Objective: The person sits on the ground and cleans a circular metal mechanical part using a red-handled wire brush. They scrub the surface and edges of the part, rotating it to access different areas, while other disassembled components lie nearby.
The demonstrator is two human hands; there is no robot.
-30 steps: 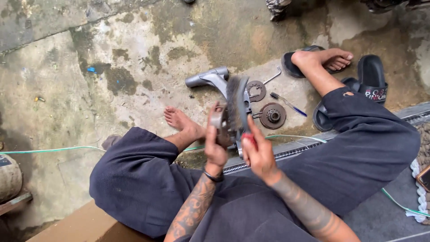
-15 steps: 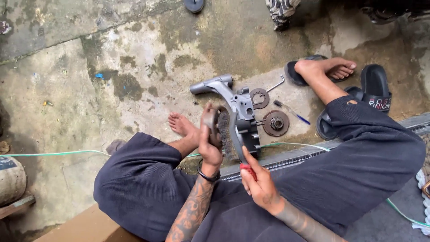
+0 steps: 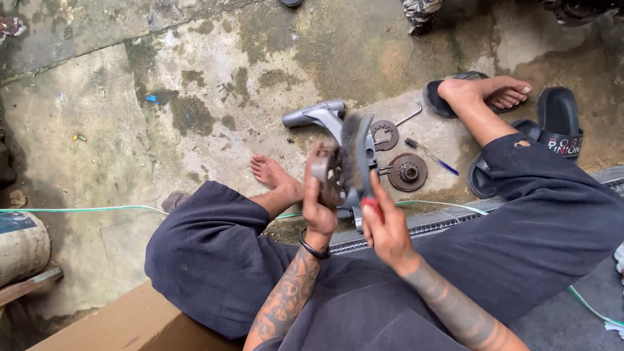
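Left hand (image 3: 320,208) is clamped round a small grey metal part (image 3: 327,170), held up over the lap; right hand (image 3: 383,227) is closed on the red handle of a wire brush (image 3: 354,156), bristles against the part. Part looks rigid, fairly heavy, probably greasy — best pinched by its edges. A toothed disc (image 3: 407,171) lies on the concrete floor (image 3: 195,97) just beyond.

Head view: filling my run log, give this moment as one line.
left hand: holds grey metal part | right hand: holds red-handled wire brush against it | concrete floor: round toothed disc
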